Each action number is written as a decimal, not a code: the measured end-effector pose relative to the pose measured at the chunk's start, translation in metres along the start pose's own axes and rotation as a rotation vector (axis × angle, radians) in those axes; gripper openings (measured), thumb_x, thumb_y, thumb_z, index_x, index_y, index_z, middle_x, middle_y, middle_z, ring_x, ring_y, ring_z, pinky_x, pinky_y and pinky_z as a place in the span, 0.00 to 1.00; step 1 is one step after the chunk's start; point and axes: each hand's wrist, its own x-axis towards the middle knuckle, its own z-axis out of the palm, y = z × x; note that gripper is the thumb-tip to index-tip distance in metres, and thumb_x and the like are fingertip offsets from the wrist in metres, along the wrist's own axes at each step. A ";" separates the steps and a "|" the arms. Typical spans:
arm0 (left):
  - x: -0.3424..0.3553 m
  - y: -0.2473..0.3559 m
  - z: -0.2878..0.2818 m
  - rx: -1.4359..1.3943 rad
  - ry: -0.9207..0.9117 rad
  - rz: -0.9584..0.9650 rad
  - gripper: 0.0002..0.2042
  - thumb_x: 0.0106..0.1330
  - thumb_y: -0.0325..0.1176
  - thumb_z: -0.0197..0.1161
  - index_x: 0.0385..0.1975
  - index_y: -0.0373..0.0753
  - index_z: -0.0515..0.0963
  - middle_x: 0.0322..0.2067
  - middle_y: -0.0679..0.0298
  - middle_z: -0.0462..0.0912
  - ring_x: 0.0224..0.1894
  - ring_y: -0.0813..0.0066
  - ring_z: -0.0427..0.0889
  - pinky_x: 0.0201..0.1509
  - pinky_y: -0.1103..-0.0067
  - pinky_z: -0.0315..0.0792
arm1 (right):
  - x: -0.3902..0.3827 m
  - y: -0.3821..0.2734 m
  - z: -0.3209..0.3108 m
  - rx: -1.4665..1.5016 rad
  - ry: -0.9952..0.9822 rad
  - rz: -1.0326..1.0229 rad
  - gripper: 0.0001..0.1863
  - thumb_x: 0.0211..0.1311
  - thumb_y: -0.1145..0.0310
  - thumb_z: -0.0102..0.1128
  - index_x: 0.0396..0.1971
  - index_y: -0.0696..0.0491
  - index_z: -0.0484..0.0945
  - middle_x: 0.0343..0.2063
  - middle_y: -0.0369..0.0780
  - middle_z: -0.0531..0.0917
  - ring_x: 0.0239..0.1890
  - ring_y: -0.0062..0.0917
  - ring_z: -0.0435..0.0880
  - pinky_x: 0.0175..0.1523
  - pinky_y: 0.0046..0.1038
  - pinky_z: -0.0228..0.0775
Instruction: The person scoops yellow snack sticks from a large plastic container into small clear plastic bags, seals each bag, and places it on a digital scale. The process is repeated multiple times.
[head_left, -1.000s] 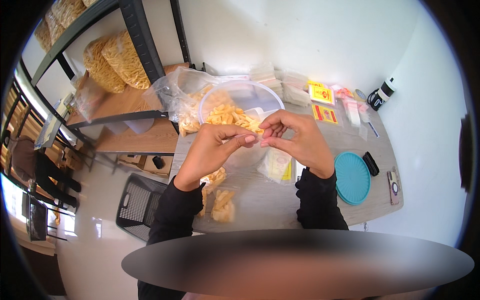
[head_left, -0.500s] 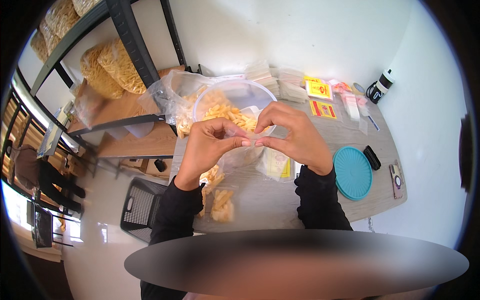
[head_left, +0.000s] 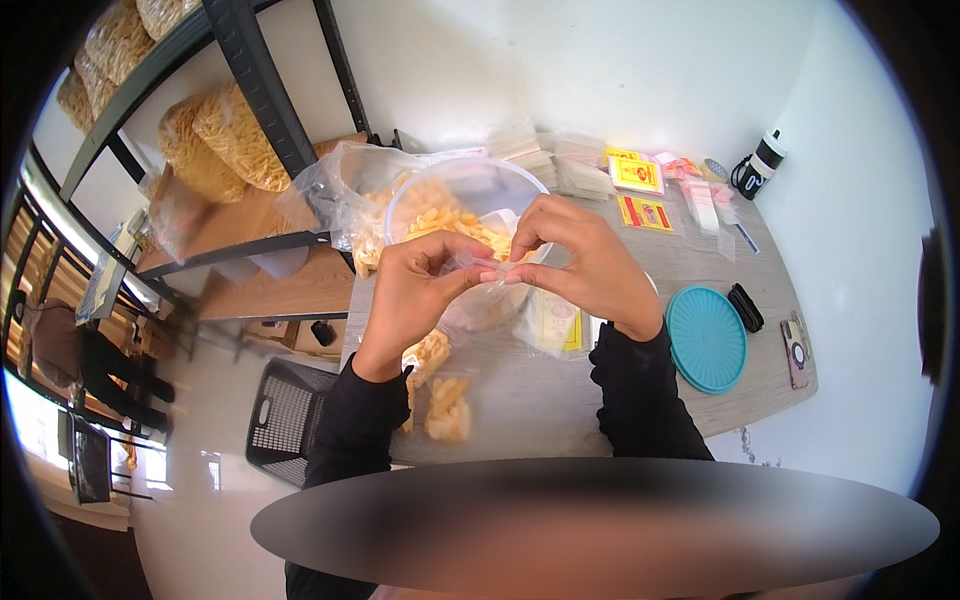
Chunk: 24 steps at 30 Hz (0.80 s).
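Clear bag [head_left: 480,308], yellow snacks [head_left: 440,221], teal lid [head_left: 707,340], grey table [head_left: 525,410] — wood-grained

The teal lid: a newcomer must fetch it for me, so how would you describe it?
Find the grey table against the white wall. On its right part, just right of the person's right black sleeve, lies the ribbed teal lid. Unlike the small, oblong black item and phone farther right, it is broad and round.
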 end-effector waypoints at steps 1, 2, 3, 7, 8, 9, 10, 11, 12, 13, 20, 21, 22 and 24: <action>0.000 0.000 0.001 -0.006 0.007 -0.004 0.10 0.58 0.18 0.74 0.38 0.31 0.84 0.34 0.64 0.88 0.36 0.83 0.83 0.43 0.85 0.77 | 0.000 0.001 0.000 -0.007 0.000 0.001 0.11 0.53 0.71 0.72 0.32 0.56 0.78 0.34 0.41 0.77 0.39 0.34 0.79 0.44 0.33 0.71; 0.000 0.000 0.001 -0.015 0.015 -0.008 0.10 0.58 0.19 0.74 0.39 0.31 0.84 0.35 0.64 0.88 0.37 0.83 0.83 0.43 0.86 0.77 | 0.000 0.001 0.001 -0.023 0.014 -0.010 0.12 0.52 0.71 0.74 0.32 0.56 0.78 0.33 0.40 0.78 0.38 0.32 0.80 0.44 0.31 0.72; 0.000 0.000 0.001 -0.025 0.023 -0.012 0.10 0.59 0.19 0.74 0.39 0.31 0.84 0.35 0.64 0.88 0.37 0.83 0.83 0.43 0.86 0.78 | 0.001 0.001 0.001 -0.039 0.027 -0.021 0.13 0.51 0.71 0.77 0.32 0.57 0.79 0.33 0.39 0.79 0.37 0.30 0.80 0.43 0.30 0.72; 0.000 -0.001 -0.004 0.050 0.018 0.013 0.09 0.60 0.20 0.73 0.40 0.30 0.84 0.35 0.64 0.87 0.36 0.84 0.83 0.42 0.86 0.78 | 0.000 0.000 -0.001 0.022 0.025 0.017 0.12 0.53 0.69 0.73 0.33 0.56 0.77 0.34 0.40 0.77 0.38 0.33 0.79 0.45 0.32 0.72; 0.000 -0.001 -0.004 0.036 0.013 0.027 0.09 0.60 0.20 0.74 0.40 0.30 0.84 0.34 0.64 0.87 0.35 0.84 0.83 0.41 0.86 0.77 | 0.000 0.000 -0.001 0.019 0.024 0.012 0.12 0.53 0.69 0.73 0.33 0.56 0.77 0.34 0.40 0.77 0.38 0.33 0.79 0.45 0.32 0.72; 0.000 -0.001 -0.005 0.016 0.007 0.035 0.09 0.60 0.21 0.74 0.40 0.30 0.84 0.34 0.64 0.87 0.35 0.84 0.83 0.41 0.86 0.77 | 0.000 -0.001 -0.002 0.016 0.023 0.007 0.13 0.53 0.69 0.73 0.33 0.56 0.77 0.34 0.40 0.77 0.38 0.33 0.79 0.45 0.32 0.72; 0.001 -0.001 -0.004 0.054 0.009 0.027 0.09 0.61 0.21 0.73 0.40 0.30 0.84 0.33 0.63 0.88 0.35 0.83 0.84 0.41 0.85 0.78 | 0.000 -0.001 -0.002 0.014 0.022 0.002 0.13 0.53 0.70 0.73 0.33 0.56 0.77 0.34 0.40 0.77 0.38 0.33 0.79 0.44 0.32 0.72; 0.001 0.000 -0.004 0.085 0.009 0.014 0.08 0.62 0.21 0.72 0.40 0.30 0.84 0.33 0.62 0.88 0.35 0.81 0.85 0.42 0.84 0.79 | 0.000 -0.001 -0.003 0.012 0.022 0.002 0.13 0.53 0.70 0.73 0.33 0.56 0.77 0.34 0.40 0.77 0.38 0.33 0.79 0.44 0.32 0.72; 0.001 0.001 -0.003 0.117 0.010 0.001 0.08 0.63 0.21 0.72 0.40 0.30 0.84 0.33 0.62 0.88 0.35 0.80 0.85 0.43 0.84 0.80 | 0.000 -0.001 -0.003 0.010 0.023 0.002 0.13 0.53 0.70 0.73 0.33 0.57 0.77 0.34 0.40 0.77 0.38 0.33 0.79 0.44 0.32 0.72; 0.001 0.001 -0.002 0.038 0.019 0.003 0.07 0.64 0.21 0.71 0.41 0.30 0.84 0.33 0.61 0.88 0.36 0.78 0.86 0.44 0.83 0.80 | 0.001 -0.001 -0.003 0.007 0.021 0.007 0.13 0.52 0.70 0.74 0.33 0.57 0.77 0.34 0.40 0.77 0.38 0.33 0.79 0.44 0.31 0.72; 0.000 0.004 0.002 -0.127 0.028 0.003 0.06 0.67 0.21 0.67 0.42 0.29 0.83 0.36 0.56 0.89 0.40 0.72 0.89 0.47 0.78 0.83 | 0.000 -0.004 -0.003 0.005 0.101 0.038 0.15 0.48 0.74 0.79 0.34 0.58 0.80 0.36 0.39 0.80 0.38 0.28 0.80 0.45 0.27 0.74; 0.000 0.003 0.002 -0.124 0.028 0.017 0.06 0.66 0.20 0.68 0.41 0.29 0.83 0.36 0.57 0.89 0.40 0.73 0.89 0.47 0.79 0.83 | 0.000 -0.004 -0.002 0.011 0.107 0.037 0.15 0.48 0.74 0.79 0.34 0.58 0.80 0.36 0.39 0.80 0.38 0.28 0.80 0.45 0.27 0.74; 0.001 0.002 0.000 -0.069 0.030 0.019 0.07 0.65 0.20 0.69 0.41 0.29 0.83 0.36 0.58 0.89 0.39 0.74 0.88 0.47 0.79 0.83 | 0.000 -0.004 -0.002 0.017 0.110 0.033 0.15 0.48 0.74 0.78 0.34 0.58 0.80 0.36 0.39 0.80 0.38 0.28 0.80 0.45 0.27 0.74; 0.002 -0.001 -0.003 0.041 0.034 0.022 0.08 0.62 0.18 0.70 0.39 0.30 0.82 0.36 0.59 0.88 0.39 0.76 0.87 0.46 0.80 0.83 | 0.001 -0.003 -0.003 0.023 0.092 0.012 0.14 0.48 0.74 0.78 0.33 0.58 0.81 0.35 0.39 0.80 0.39 0.28 0.80 0.45 0.27 0.74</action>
